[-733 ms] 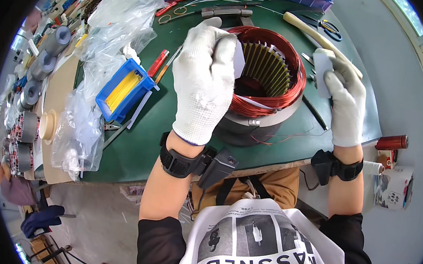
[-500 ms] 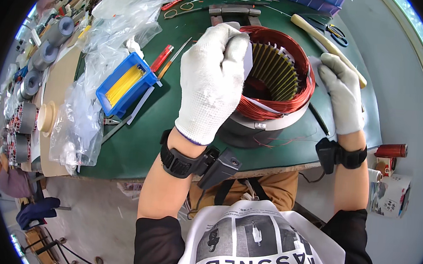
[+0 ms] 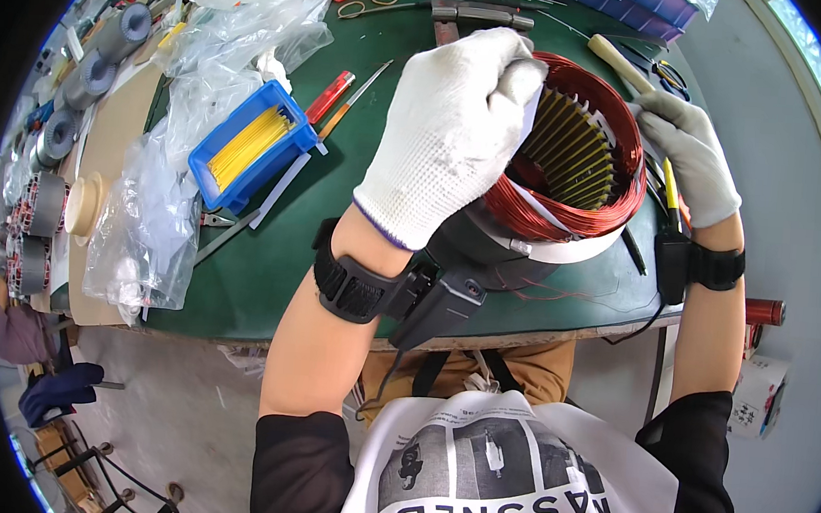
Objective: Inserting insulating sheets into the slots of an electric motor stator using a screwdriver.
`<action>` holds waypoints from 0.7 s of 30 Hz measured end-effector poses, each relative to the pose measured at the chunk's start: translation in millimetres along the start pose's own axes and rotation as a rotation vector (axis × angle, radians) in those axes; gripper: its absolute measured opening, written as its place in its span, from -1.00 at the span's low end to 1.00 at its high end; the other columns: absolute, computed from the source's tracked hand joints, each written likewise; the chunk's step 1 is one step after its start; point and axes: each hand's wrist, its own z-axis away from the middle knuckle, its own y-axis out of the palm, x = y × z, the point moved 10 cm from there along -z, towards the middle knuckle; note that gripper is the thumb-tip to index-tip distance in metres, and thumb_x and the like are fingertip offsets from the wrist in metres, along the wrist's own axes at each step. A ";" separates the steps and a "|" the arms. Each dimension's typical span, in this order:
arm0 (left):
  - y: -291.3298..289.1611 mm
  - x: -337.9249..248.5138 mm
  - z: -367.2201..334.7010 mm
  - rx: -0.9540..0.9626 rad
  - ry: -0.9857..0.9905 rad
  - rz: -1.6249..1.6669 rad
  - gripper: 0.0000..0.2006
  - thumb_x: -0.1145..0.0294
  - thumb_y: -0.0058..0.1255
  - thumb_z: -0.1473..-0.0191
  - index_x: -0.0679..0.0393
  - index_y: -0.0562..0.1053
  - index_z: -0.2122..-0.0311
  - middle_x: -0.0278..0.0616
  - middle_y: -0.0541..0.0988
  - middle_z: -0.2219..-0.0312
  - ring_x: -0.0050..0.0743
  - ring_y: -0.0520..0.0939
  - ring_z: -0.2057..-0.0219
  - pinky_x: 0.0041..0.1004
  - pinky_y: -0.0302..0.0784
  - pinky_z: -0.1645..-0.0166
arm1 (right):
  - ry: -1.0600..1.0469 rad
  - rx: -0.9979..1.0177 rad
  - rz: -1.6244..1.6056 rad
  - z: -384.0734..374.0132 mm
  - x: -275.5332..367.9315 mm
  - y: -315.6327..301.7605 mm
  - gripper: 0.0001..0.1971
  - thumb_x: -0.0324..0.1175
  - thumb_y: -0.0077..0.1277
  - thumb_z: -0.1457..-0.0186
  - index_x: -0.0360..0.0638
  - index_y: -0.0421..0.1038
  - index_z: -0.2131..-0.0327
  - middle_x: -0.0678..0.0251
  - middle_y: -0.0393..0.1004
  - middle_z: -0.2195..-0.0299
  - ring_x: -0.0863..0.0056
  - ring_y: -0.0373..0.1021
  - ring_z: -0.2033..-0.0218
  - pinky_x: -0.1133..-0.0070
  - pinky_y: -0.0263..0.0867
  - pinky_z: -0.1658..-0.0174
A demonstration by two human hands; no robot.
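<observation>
A motor stator (image 3: 582, 159), its rim wound with red copper wire (image 3: 539, 212), stands on the green table before me. My left hand (image 3: 449, 134), in a white glove, is closed at the stator's left rim. It pinches a white paper-like strip (image 3: 531, 121), partly hidden by the fingers, beside the opening. My right hand (image 3: 696, 158), also gloved, is at the right rim with fingers curled together. What lies in its fingertips, if anything, cannot be made out. Behind that hand lies a wooden handle (image 3: 619, 63). Under its palm is a yellow and black tool (image 3: 671, 192).
On the left stands a blue bin (image 3: 277, 175) of thin yellow strips, with a red-handled tool (image 3: 329, 98) beside it. Clear plastic bags (image 3: 147, 236) spread farther left. A hammer (image 3: 482, 16) and scissors (image 3: 368, 8) lie at the back. A black pen-like stick (image 3: 635, 251) lies right of the stator.
The view has shifted, so the stator appears farther right. My right hand has come nearer the stator's rim with its fingers curled. My left hand still grips the white strip.
</observation>
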 end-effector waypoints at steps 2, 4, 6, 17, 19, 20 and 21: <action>3.1 4.0 -3.9 0.015 -0.003 -0.010 -0.78 0.34 -0.09 -0.14 0.26 0.49 0.25 -0.16 0.53 0.51 -0.46 0.49 0.49 -0.51 0.40 0.30 | 0.040 0.021 -0.135 3.1 -9.9 -2.2 -0.81 -0.48 -0.06 -0.10 -0.39 0.42 0.24 0.40 0.44 0.36 0.76 0.33 0.36 0.78 0.27 0.23; 2.6 5.6 -6.3 0.006 0.061 0.023 -0.79 0.33 -0.10 -0.15 0.24 0.50 0.26 -0.18 0.55 0.51 -0.49 0.49 0.48 -0.52 0.40 0.31 | 0.006 0.016 -0.098 1.7 1.3 8.2 -0.81 -0.47 -0.07 -0.10 -0.40 0.42 0.25 0.44 0.44 0.38 0.77 0.33 0.38 0.80 0.26 0.27; -0.3 8.0 -10.6 -0.041 0.079 0.058 -0.80 0.34 -0.12 -0.09 0.24 0.48 0.39 0.08 0.53 0.51 0.07 0.58 0.43 -0.29 0.49 0.33 | 0.047 0.049 -0.151 6.0 19.5 28.1 -0.81 -0.47 -0.07 -0.11 -0.39 0.43 0.25 0.47 0.44 0.42 0.79 0.31 0.41 0.81 0.24 0.30; 1.0 9.9 -11.0 -0.024 0.074 0.118 -0.78 0.28 -0.10 -0.12 0.22 0.49 0.33 0.09 0.53 0.46 0.08 0.57 0.37 -0.28 0.48 0.28 | 0.092 -0.093 0.110 18.1 8.5 0.1 -0.80 -0.45 -0.06 -0.13 -0.41 0.43 0.24 0.42 0.43 0.42 0.73 0.30 0.41 0.75 0.25 0.29; 1.7 11.4 -10.5 -0.019 0.067 0.126 -0.77 0.28 -0.10 -0.12 0.22 0.49 0.34 0.10 0.53 0.45 0.07 0.57 0.37 -0.29 0.48 0.28 | 0.044 -0.076 0.053 9.9 17.0 13.3 -0.80 -0.45 -0.06 -0.13 -0.41 0.43 0.24 0.42 0.44 0.42 0.73 0.30 0.40 0.75 0.26 0.28; 1.9 12.0 -10.1 -0.022 0.068 0.128 -0.77 0.28 -0.10 -0.12 0.22 0.49 0.34 0.09 0.53 0.45 0.07 0.57 0.37 -0.29 0.48 0.28 | -0.005 -0.059 -0.003 7.3 23.3 20.0 -0.80 -0.44 -0.05 -0.14 -0.42 0.43 0.25 0.43 0.44 0.42 0.73 0.31 0.40 0.75 0.26 0.27; 1.6 12.3 -10.6 -0.026 0.069 0.131 -0.78 0.29 -0.10 -0.12 0.23 0.49 0.34 0.09 0.53 0.45 0.06 0.58 0.37 -0.29 0.48 0.28 | 0.018 -0.085 -0.008 7.9 21.5 20.4 -0.80 -0.43 -0.04 -0.14 -0.42 0.44 0.26 0.43 0.44 0.42 0.73 0.32 0.38 0.75 0.27 0.25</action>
